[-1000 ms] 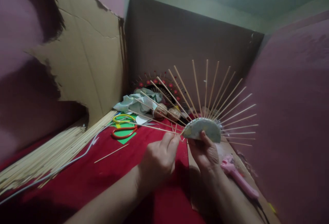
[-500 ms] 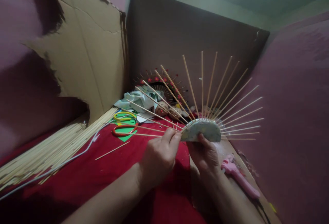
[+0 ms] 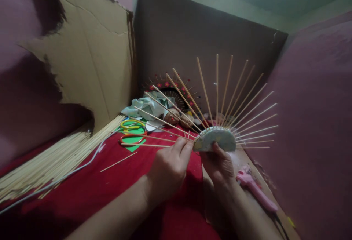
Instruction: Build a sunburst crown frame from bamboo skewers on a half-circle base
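My right hand (image 3: 220, 164) grips a pale half-round base (image 3: 217, 140) from below, its thumb pressed on the flat face. Many thin wooden sticks (image 3: 202, 82) fan out from the curved edge of that base. At the base's left end my left hand (image 3: 172, 163) is closed in a pinch on the lowest stick (image 3: 145, 145), close to where it meets the base. The fingertips hide the stick's inner end. A loose stick (image 3: 118, 162) lies on the red cloth to the left of my left hand.
Scissors with yellow and orange handles (image 3: 133, 133) lie on green paper. A pink glue gun (image 3: 257, 190) rests at the right. Long sticks (image 3: 55, 159) are bundled along the left beside a white cable (image 3: 79, 168). Torn cardboard (image 3: 96, 56) leans behind; twine balls (image 3: 172, 116) sit farther back.
The fan of sticks has tilted very slightly, its right-hand tips shifting a little left. Both hands keep their hold in nearly the same place.
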A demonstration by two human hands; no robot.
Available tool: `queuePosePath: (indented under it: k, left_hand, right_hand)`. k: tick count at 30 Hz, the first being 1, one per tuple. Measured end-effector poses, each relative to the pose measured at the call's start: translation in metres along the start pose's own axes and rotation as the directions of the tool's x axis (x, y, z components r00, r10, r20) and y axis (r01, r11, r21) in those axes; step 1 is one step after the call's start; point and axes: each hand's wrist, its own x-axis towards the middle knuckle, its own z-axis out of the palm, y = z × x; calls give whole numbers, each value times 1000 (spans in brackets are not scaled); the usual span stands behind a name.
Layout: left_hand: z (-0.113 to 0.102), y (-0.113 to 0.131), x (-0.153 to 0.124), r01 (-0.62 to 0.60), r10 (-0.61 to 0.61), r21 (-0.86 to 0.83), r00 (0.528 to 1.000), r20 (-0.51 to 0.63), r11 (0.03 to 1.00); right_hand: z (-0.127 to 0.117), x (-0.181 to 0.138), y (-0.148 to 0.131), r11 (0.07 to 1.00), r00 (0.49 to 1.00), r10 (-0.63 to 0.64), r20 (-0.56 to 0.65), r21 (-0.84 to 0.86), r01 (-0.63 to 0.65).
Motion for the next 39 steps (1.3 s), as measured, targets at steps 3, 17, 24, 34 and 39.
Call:
queuePosePath:
  k: [3,17,24,34,39]
  left_hand:
    - [0,0,0,-3,3,1,1000,7,1000]
    - [-4,-6,1,-88,88,-4,995,48,996]
    - [-11,-8,4,-115,118,-34,987,112,993]
    - [-11,-4,2,-77,76,19,996,53,997]
    - [-14,-3,3,-37,37,12,999,11,999]
  right_hand:
    - [0,0,0,1000,1000,15,3,16,-15]
    - [-7,3,0,999,998,11,54,-39,-9]
    - [-3,-1,3,1000,999,2,48,-17,-1]
    - [0,-2,4,1000,999,-3,42,-13,4]
    - [-2,-1,2,1000,1000,-9,22,-18,10]
